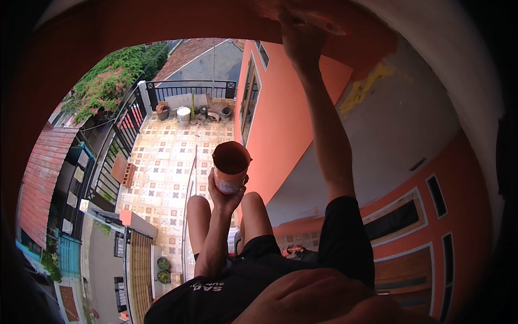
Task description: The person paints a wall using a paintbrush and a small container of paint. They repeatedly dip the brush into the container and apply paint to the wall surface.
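Observation:
My left hand [227, 197] is wrapped around a paint-smeared can [229, 178], held upright above my knees with its open top towards me. The inside of the can is dark and coated reddish-brown, and its outside bears writing. My right arm stretches far up, and my right hand [301, 38] is at the underside of a red-orange painted beam [182, 20]. Around its fingers the paint looks wet and uneven. Shade and the angle hide whatever the fingers may hold.
Far below lies a patterned tile floor [162, 162] with a white bucket [183, 115] and pots by a black railing [190, 87]. An orange wall [279, 121] stands at my right. Beside it is a grey surface with a yellow patch [366, 87]. A thin pole [189, 182] runs near my left knee.

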Available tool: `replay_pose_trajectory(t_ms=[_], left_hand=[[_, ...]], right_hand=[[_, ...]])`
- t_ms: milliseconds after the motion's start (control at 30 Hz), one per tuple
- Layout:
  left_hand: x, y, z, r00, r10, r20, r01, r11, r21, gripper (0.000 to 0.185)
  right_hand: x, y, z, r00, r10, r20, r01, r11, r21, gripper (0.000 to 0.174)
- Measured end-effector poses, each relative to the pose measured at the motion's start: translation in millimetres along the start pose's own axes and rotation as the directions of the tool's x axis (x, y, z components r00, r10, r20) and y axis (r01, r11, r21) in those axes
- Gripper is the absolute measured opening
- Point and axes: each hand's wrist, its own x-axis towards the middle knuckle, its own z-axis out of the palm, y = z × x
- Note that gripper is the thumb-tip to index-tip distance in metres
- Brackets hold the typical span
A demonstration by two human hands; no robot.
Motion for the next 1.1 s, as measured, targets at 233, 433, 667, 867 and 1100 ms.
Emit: replay_pose_trajectory(t_ms=[233, 433, 667, 867, 1100], left_hand=[[-5.4, 6.7, 3.1, 1.0, 0.004, -0.017, -0.003, 1.0, 0.022, 0.074], [-3.7, 13.4, 1.1, 1.0, -0.012, 0.011, 0.012, 1.0, -0.002, 0.074], [-2.9, 8.6, 1.6, 0.999, -0.012, -0.042, 0.012, 1.0, 0.0, 0.072], [-6.6, 17.5, 7.0, 0.993, 0.005, -0.115, -0.002, 1.0, 0.031, 0.07], [-7.6, 19.2, 2.5, 0.992, -0.001, -0.122, 0.002, 1.0, 0.011, 0.071]], right_hand=[[-3.2, 24.8, -119.0, 0.815, 0.254, -0.52, -0.526, 0.701, -0.482, 0.016], [-50.9, 3.9, -62.7, 0.885, -0.465, -0.033, 0.275, 0.578, -0.768, 0.022], [-86.2, -27.9, 9.1, 0.946, -0.251, 0.206, 0.32, 0.826, -0.464, 0.033], [-63.2, -6.2, -48.4, 0.826, 0.467, -0.314, -0.402, 0.88, 0.253, 0.011], [-79.0, 27.0, -133.4, 0.716, 0.179, -0.675, -0.294, 0.954, -0.059, 0.009]])
